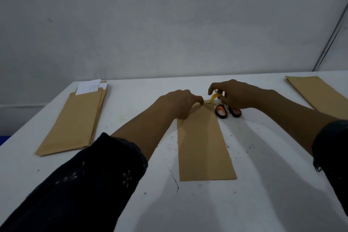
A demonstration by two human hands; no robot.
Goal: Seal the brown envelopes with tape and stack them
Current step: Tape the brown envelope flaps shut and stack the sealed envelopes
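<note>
Brown envelope lies flat mid-worktop. Left hand pinches its far flap end. Right hand, just beyond that end, grasps tape roll; scissors beside the envelope's far right corner.

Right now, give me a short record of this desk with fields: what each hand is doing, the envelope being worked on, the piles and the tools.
left hand: pinches the tape strip at the far end of the middle envelope
right hand: holds the tape roll
middle envelope: flat on the table
left pile: brown envelopes, white papers sticking out
right pile: brown envelopes, partly out of view
scissors: beside the middle envelope, under the right hand
</note>
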